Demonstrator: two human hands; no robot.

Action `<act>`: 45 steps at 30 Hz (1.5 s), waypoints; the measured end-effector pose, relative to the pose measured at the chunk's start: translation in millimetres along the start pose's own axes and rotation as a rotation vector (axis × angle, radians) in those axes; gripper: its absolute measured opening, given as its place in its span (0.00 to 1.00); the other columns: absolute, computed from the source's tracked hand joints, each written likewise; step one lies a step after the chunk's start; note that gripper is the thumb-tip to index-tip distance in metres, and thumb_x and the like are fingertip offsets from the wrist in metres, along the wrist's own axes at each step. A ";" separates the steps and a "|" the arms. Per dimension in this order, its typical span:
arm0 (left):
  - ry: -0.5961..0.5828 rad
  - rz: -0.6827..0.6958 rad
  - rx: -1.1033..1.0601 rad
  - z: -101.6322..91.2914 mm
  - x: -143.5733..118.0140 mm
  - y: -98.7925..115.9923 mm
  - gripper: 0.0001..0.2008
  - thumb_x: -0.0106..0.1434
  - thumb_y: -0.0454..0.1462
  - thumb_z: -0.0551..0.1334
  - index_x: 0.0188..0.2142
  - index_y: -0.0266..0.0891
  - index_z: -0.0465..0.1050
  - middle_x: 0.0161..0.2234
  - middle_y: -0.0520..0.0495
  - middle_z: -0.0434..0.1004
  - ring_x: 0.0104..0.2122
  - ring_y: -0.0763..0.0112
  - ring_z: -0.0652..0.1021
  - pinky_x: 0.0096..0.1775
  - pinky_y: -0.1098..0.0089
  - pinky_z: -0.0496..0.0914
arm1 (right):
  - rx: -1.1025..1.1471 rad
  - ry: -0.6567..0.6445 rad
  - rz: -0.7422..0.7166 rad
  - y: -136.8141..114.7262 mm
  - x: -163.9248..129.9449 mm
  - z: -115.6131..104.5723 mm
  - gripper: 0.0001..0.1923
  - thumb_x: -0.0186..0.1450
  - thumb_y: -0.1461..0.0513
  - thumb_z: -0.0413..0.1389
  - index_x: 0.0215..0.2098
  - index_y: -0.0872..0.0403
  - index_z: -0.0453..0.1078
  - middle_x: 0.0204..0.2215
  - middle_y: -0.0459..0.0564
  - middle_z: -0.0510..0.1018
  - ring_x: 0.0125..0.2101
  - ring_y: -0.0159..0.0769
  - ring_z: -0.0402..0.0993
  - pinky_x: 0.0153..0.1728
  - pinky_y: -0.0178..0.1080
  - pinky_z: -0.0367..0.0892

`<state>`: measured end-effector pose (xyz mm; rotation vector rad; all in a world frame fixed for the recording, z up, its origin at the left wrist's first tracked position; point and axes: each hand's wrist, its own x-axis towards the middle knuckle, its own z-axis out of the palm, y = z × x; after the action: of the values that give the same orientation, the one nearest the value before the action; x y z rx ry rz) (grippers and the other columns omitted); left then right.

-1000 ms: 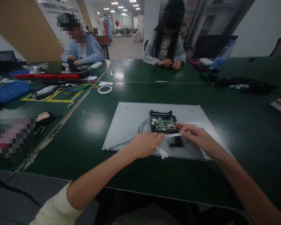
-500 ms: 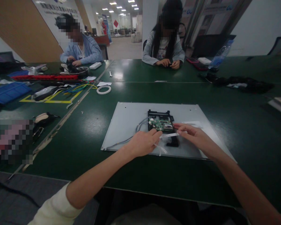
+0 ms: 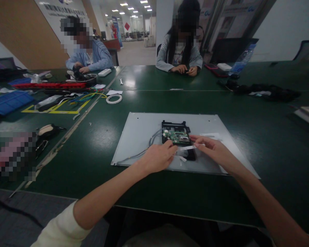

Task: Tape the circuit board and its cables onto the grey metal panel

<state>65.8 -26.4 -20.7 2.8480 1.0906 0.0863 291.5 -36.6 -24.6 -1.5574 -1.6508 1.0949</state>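
A grey metal panel lies flat on the green table. A green circuit board in a black frame sits on it, with grey cables running left. My left hand and my right hand are just in front of the board. Between them they pinch a short white strip of tape; its backing curls down by the left fingers. A small black part lies beneath the strip.
A white tape roll lies beyond the panel's left corner. Coloured wires, blue trays and a red rail crowd the left. Two people sit at the far edge. Black items and a water bottle are at right.
My left hand has moved up and right, closer to the board, and the loose white backing now hangs shorter beside it. My right hand stays on the strip's other end.
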 end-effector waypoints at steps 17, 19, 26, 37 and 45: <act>0.051 0.192 -0.034 2.5 -2.6 0.9 0.21 0.61 0.33 0.50 0.55 0.38 0.57 0.54 0.44 0.64 0.38 0.68 0.74 0.30 0.71 0.69 | -0.293 0.088 -0.012 1.5 -1.4 -3.8 0.10 0.59 0.56 0.49 0.29 0.52 0.68 0.45 0.50 0.73 0.44 0.41 0.69 0.43 0.44 0.66; 0.055 0.173 -0.034 2.3 -2.7 1.0 0.22 0.61 0.33 0.50 0.55 0.38 0.56 0.54 0.43 0.64 0.37 0.68 0.75 0.30 0.71 0.69 | -0.264 0.071 -0.002 0.6 -1.6 -5.0 0.10 0.59 0.56 0.49 0.29 0.52 0.68 0.45 0.50 0.73 0.44 0.41 0.69 0.43 0.44 0.65; 0.049 0.141 -0.039 -1.0 -3.8 1.6 0.21 0.62 0.33 0.50 0.55 0.38 0.58 0.55 0.43 0.64 0.37 0.69 0.75 0.31 0.71 0.70 | -0.259 0.106 0.000 3.3 -1.4 -6.0 0.10 0.59 0.56 0.49 0.29 0.51 0.68 0.42 0.49 0.74 0.42 0.41 0.70 0.42 0.45 0.66; 0.012 0.215 -0.048 2.6 -2.6 3.2 0.21 0.62 0.33 0.49 0.56 0.38 0.56 0.56 0.43 0.62 0.41 0.66 0.75 0.34 0.68 0.71 | -0.467 0.161 -0.150 5.6 -0.6 0.4 0.09 0.59 0.57 0.49 0.26 0.52 0.67 0.37 0.51 0.74 0.37 0.40 0.70 0.35 0.42 0.67; 0.029 0.194 -0.075 3.0 -2.6 2.2 0.23 0.62 0.32 0.49 0.58 0.37 0.53 0.58 0.42 0.58 0.44 0.65 0.73 0.36 0.67 0.72 | -0.399 0.192 -0.142 3.6 -2.9 3.2 0.10 0.59 0.55 0.49 0.26 0.52 0.67 0.37 0.50 0.75 0.38 0.40 0.70 0.35 0.40 0.68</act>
<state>65.6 -30.0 -23.6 2.8845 0.7949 0.1780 290.8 -40.0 -29.1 -1.6941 -1.8897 0.5438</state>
